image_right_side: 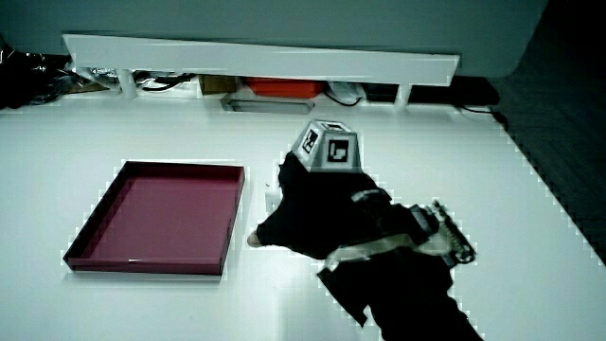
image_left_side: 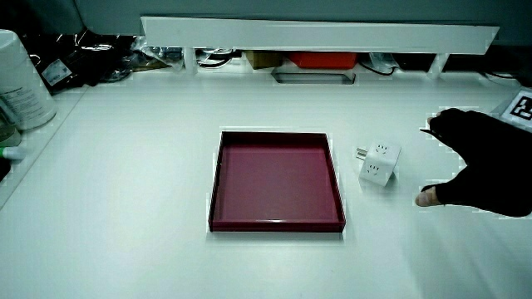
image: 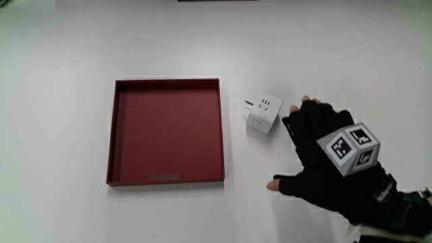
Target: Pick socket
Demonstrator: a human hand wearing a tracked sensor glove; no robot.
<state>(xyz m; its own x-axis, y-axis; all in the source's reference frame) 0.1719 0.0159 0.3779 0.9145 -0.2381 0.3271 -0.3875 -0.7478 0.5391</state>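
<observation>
A white cube socket (image: 262, 111) with metal prongs lies on the white table beside the dark red tray (image: 166, 179). In a side view the socket (image_left_side: 379, 162) shows its outlet faces. The gloved hand (image: 322, 152) hovers beside the socket, away from the tray, with fingers spread and thumb out, holding nothing. The fingertips (image: 305, 102) are close to the socket without touching it. In a side view the hand (image_left_side: 482, 166) sits beside the socket; in a side view the hand (image_right_side: 317, 208) hides nearly all of the socket.
The shallow square tray (image_left_side: 218, 224) has nothing in it. A low white partition (image_left_side: 316, 33) stands at the table's edge farthest from the person, with cables and boxes under it. A white container (image_left_side: 21, 79) stands near the table's corner.
</observation>
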